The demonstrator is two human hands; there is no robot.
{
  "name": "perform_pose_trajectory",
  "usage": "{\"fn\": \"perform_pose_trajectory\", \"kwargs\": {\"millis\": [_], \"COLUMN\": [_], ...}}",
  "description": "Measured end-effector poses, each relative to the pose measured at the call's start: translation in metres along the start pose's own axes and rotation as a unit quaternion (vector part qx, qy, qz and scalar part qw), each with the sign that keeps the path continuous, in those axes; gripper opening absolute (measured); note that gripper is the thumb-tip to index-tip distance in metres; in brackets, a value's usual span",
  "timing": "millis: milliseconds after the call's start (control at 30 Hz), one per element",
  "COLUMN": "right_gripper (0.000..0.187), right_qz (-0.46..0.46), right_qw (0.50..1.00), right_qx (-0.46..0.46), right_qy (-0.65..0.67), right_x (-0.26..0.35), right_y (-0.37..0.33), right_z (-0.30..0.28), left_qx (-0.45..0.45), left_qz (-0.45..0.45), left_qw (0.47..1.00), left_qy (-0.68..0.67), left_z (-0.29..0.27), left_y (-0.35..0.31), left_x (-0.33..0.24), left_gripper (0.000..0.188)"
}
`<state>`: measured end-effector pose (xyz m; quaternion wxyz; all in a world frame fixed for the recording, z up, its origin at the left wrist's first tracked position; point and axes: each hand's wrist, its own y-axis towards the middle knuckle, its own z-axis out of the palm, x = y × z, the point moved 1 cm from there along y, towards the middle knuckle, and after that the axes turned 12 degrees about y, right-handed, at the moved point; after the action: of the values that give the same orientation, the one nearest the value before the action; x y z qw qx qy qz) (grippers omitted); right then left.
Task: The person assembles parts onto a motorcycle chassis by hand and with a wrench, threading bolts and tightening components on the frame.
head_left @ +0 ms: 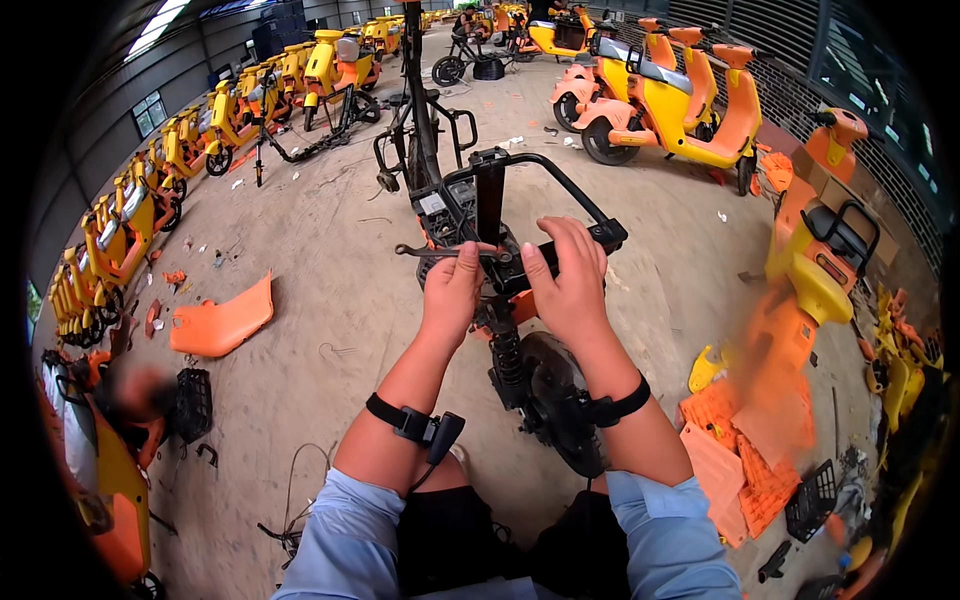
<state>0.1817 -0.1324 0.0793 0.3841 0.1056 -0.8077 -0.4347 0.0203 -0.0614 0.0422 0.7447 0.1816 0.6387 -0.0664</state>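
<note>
In front of me stands a stripped scooter frame point(489, 205), with bare black tubes and exposed parts. My left hand point(452, 298) is closed on a dark wrench point(420, 251) that lies crosswise over the frame; its far end reaches toward a joint by the upright post. My right hand point(572, 285) is open, fingers extended and thumb apart, beside the black loop-shaped rack point(570, 178). Whether its palm touches the frame is hidden. Below the hands show a coil-spring shock absorber point(508, 362) and the black rear wheel point(556, 385).
Yellow and orange scooters point(640, 110) line both sides. An orange panel point(225, 318) lies on the floor at left. At right sit a partly blurred scooter point(800, 270), orange panels point(715, 475) and a black basket point(811, 500). A person point(466, 24) sits far back.
</note>
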Motion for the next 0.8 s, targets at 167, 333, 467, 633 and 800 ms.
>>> {"fn": "perform_pose_trajectory", "kwargs": {"millis": [167, 333, 467, 633, 800], "right_gripper": [0.039, 0.044, 0.046, 0.053, 0.056], "right_qz": [0.03, -0.025, -0.029, -0.028, -0.033], "right_qw": [0.997, 0.992, 0.99, 0.987, 0.988], "right_qx": [0.072, 0.123, 0.135, 0.158, 0.151], "right_qy": [0.027, -0.012, -0.007, -0.008, -0.002], "right_x": [-0.033, -0.038, -0.037, -0.041, -0.041], "right_y": [-0.004, -0.011, -0.012, -0.012, -0.015], "right_z": [-0.015, -0.016, -0.014, -0.016, -0.023], "left_qx": [-0.101, -0.054, 0.018, 0.085, 0.094], "left_qz": [-0.025, -0.107, -0.151, -0.042, 0.146], "left_qw": [0.994, 0.983, 0.927, 0.701, 0.544], "left_qy": [-0.015, 0.137, 0.343, 0.707, 0.821], "left_z": [0.014, 0.006, 0.0, 0.031, 0.089], "left_y": [0.009, 0.031, 0.065, 0.099, 0.082], "left_x": [-0.022, -0.045, -0.063, -0.078, -0.086], "left_gripper": [0.03, 0.025, 0.032, 0.038, 0.019]}}
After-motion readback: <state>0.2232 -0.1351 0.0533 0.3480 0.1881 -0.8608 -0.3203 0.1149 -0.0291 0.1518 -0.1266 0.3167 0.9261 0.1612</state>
